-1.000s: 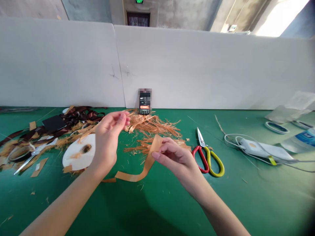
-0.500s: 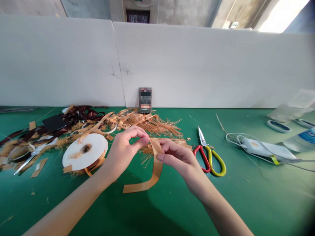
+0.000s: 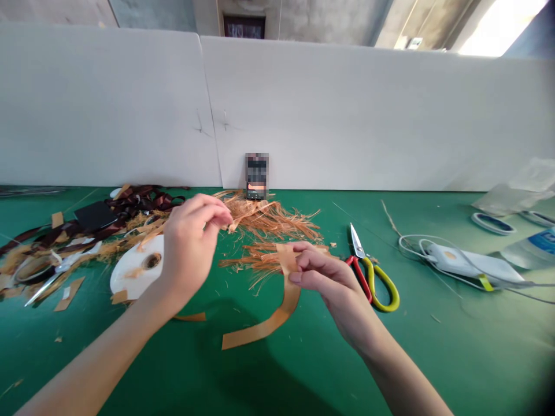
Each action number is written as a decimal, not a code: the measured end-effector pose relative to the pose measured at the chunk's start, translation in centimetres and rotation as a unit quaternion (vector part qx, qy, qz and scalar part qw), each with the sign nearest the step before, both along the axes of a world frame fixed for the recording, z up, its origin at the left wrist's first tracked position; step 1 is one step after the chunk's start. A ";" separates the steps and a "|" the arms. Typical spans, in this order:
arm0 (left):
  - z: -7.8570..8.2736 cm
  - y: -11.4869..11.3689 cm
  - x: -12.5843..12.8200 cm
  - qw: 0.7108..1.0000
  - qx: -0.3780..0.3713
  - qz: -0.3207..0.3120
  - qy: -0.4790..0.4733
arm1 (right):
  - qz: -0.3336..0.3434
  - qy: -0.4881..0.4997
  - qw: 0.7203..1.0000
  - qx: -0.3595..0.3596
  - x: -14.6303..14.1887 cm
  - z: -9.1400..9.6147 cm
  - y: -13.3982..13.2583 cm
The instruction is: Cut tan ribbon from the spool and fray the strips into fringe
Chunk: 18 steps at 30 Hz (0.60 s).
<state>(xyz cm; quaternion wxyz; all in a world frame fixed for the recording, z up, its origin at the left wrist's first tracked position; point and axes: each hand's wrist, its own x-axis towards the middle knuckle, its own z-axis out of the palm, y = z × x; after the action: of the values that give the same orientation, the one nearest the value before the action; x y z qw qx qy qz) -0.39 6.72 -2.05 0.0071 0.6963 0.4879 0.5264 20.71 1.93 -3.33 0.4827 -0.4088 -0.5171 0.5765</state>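
Observation:
My right hand pinches the top end of an orange ribbon strip, which curls down onto the green table. My left hand is raised to the left of it, thumb and fingers pinched on a thin orange thread I can barely make out. Behind both hands lies a pile of frayed orange threads. A white ribbon spool sits partly hidden behind my left hand.
Red and yellow scissors lie right of my right hand. A phone leans on the white partition. Dark ribbons and scraps clutter the left. A white charger with cable and tape rolls lie at the right.
My left hand went to the ribbon end at my right hand, then pulled away up and left. The ribbon strip has swung to the right and now hangs more steeply.

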 end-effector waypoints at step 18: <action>-1.5 -1.1 0.8 0.662 -0.471 -0.344 -0.471 | 0.002 0.088 0.995 -0.054 0.0 -0.9 1.7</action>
<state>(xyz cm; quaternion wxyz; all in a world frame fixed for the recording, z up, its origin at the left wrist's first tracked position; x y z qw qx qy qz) 0.38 5.57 -3.56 0.7431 0.3779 0.3283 0.4441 20.72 3.63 -4.21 0.5026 -0.3811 -0.4415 0.6381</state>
